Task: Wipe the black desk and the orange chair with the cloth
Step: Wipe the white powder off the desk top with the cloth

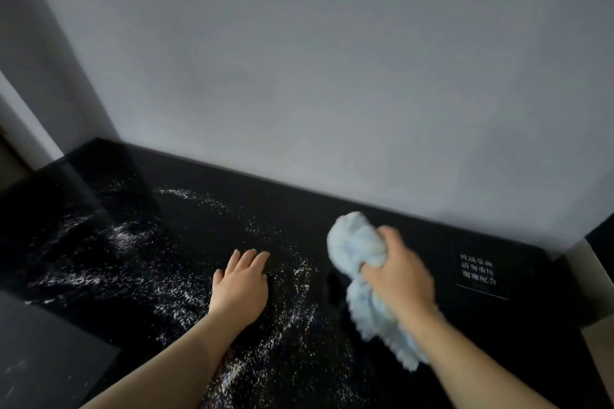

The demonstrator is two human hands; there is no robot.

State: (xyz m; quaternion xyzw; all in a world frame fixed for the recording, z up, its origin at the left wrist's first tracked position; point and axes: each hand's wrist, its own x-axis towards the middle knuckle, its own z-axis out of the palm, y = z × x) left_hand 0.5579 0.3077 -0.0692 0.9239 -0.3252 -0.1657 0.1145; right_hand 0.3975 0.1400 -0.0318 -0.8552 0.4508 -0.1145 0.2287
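The glossy black desk (pixel 186 216) runs along a grey wall and is streaked with white specks and smears across its left and middle. My right hand (pixel 398 272) is shut on a bunched light blue cloth (pixel 357 246), held over the desk's right part; the cloth hangs down below my wrist. My left hand (pixel 241 285) lies flat on the desk among the specks, palm down, fingers slightly apart and holding nothing. No orange chair is in view.
A small black sign with white printed characters (pixel 478 271) lies on the desk at the right. The grey wall (pixel 332 76) rises directly behind the desk. A darker panel (pixel 43 352) sits at the lower left.
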